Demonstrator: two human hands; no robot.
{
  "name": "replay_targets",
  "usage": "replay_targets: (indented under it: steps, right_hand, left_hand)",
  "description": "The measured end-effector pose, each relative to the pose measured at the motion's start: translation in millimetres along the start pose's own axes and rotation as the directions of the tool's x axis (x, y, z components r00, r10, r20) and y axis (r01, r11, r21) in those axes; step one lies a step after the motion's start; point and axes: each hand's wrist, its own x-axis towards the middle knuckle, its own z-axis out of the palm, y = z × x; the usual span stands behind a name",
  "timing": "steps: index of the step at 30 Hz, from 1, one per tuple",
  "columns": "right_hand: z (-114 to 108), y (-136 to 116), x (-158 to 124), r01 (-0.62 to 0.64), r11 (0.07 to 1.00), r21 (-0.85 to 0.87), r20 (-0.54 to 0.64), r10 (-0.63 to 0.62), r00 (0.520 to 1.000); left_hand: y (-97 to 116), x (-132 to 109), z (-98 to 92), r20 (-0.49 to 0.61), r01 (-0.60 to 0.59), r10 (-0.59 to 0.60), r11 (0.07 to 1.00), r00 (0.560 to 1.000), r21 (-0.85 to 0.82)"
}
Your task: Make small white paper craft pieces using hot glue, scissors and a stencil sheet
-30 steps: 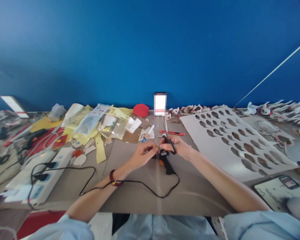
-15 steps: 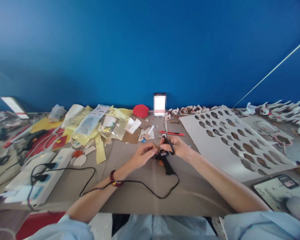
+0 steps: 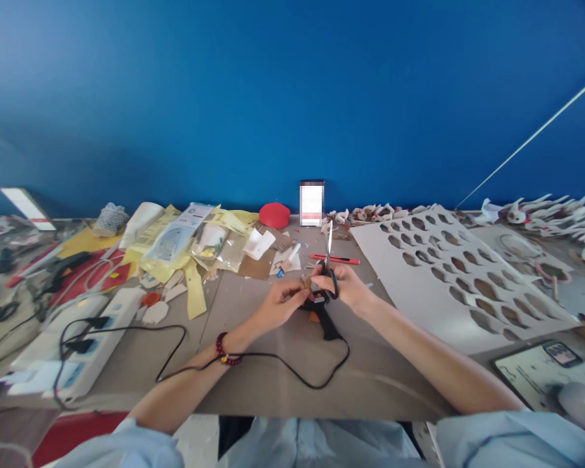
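Observation:
My right hand point(image 3: 350, 287) is closed around the black handles of a pair of scissors point(image 3: 329, 244), whose blades point away from me. Close beside it, my left hand point(image 3: 283, 300) has its thumb and fingers pinched together. A small tan piece point(image 3: 309, 282) shows between the two hands; its kind is too small to make out, and both hands seem to touch it. Under the fingers a black glue gun point(image 3: 327, 324) lies on the table point(image 3: 268, 390), its front partly hidden. Its cord point(image 3: 277, 356) loops left past my wrist.
A white power strip point(image 3: 104, 344) lies at left. Behind it are plastic packages point(image 3: 178, 240) and a red piece point(image 3: 274, 215). A phone point(image 3: 312, 203) stands against the wall. A red pen point(image 3: 336, 259) lies beyond my hands. At right are a white cut-out sheet point(image 3: 404, 273) and another phone point(image 3: 526, 370).
The scissors have tilted so that their blades show more plainly, pointing up and slightly right. My left fingers have shifted slightly right, and the tan piece shows more. The glue gun stays in place.

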Motion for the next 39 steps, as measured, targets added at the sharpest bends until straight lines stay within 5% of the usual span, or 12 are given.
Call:
replay_targets:
  steps: [22, 39]
  right_hand:
    - [3.1, 4.7, -0.8, -0.007, 1.000, -0.020, 0.001, 0.007, 1.000]
    - [3.2, 2.1, -1.9, -0.016, 0.999, -0.039, 0.081, 0.019, 0.997]
  left_hand:
    - [-2.6, 4.1, -2.4, -0.066, 0.004, -0.012, 0.992, 0.998, -0.123]
    - [2.8, 1.9, -5.8, -0.043, -0.067, 0.066, 0.998, 0.997, -0.006]
